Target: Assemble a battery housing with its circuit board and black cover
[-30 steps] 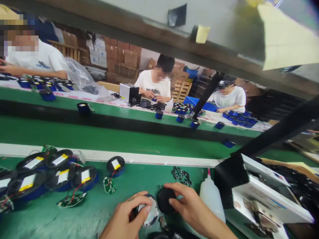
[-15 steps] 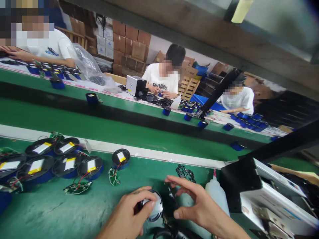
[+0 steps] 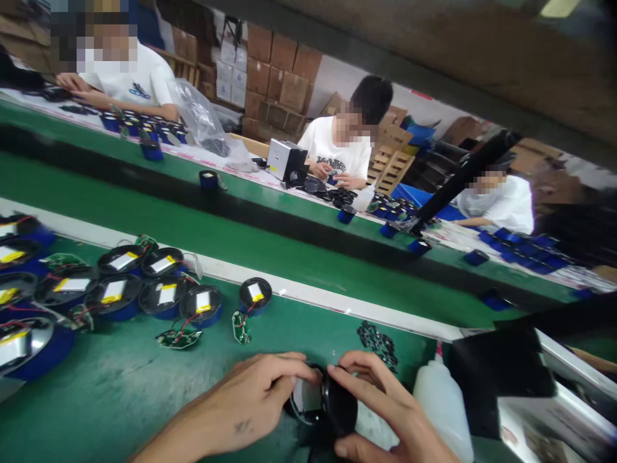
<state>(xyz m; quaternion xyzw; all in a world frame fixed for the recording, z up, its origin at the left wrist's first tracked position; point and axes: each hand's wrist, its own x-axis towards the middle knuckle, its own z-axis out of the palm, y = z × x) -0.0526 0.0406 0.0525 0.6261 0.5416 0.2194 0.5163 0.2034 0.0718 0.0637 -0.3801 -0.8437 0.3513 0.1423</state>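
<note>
My left hand (image 3: 250,400) grips a round shiny-faced disc (image 3: 304,400) near the front edge of the green bench, fingers curled over its top. My right hand (image 3: 385,408) holds a black round cap (image 3: 341,408) pressed against the disc's right side, thumb under it and fingers arched above. The two parts touch between my hands.
Several blue round housings with batteries and red wires (image 3: 159,297) lie at left with loose green circuit boards (image 3: 239,326). A white squeeze bottle (image 3: 443,405) and a white-and-black machine (image 3: 544,399) stand at right. Small black parts (image 3: 376,339) lie behind. Three people work across the green conveyor (image 3: 270,247).
My hands came together: the right hand picked the black cap up off the bench and brought it against the disc in my left hand. The view swung to the left and down.
</note>
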